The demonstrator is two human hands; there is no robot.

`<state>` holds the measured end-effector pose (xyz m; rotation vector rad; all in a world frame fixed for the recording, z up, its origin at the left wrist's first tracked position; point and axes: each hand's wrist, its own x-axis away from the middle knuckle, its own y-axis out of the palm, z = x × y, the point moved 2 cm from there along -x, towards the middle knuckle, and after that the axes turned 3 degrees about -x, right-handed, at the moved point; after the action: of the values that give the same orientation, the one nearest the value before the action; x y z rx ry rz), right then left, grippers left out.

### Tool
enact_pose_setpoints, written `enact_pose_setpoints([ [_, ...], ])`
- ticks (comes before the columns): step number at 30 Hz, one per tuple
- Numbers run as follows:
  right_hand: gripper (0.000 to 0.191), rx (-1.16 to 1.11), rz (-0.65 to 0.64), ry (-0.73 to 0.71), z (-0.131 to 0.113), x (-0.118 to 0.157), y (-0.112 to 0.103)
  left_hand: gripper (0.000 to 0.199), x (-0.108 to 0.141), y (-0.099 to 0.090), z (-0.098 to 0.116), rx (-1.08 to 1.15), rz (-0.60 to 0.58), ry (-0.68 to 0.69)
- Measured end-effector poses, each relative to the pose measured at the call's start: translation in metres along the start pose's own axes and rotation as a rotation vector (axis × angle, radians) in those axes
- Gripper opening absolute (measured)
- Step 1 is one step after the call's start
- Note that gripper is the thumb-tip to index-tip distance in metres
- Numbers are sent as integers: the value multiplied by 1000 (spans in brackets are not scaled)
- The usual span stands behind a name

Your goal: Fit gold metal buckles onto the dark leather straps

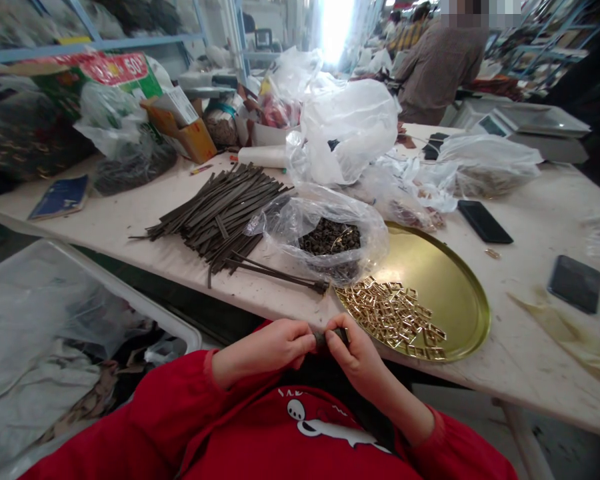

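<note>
Just off the table's front edge, my left hand (289, 343) and my right hand (347, 341) meet in front of my body. Both are closed on a dark strap (321, 339), most of which the fingers hide. Right of them lies a round gold tray (455, 293) with a heap of gold metal buckles (393, 317) at its near left. Behind the hands sits an open clear plastic bag (285, 233) of small dark loops (330, 240). A pile of dark flat straps (220, 213) spreads to the left, a few reaching toward the hands.
A white bin (180, 327) with fabric scraps stands at lower left. Two phones (485, 221) lie on the right of the table (530, 267). White plastic bags (350, 127), a yellow box (195, 137) and a blue notebook (60, 197) line the back. A person (443, 63) is beyond the table.
</note>
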<state>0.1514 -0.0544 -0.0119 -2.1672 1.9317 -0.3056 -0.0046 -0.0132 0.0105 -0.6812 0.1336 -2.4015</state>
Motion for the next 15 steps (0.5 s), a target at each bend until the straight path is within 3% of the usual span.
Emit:
enact_pose_setpoints([
  [7,9,-33,-9,3,-2,1,2,39,0,0,3,114,-123,12],
  [15,12,-40,27,39,3,4,4,27,0,-6,6,-130,-114,8],
])
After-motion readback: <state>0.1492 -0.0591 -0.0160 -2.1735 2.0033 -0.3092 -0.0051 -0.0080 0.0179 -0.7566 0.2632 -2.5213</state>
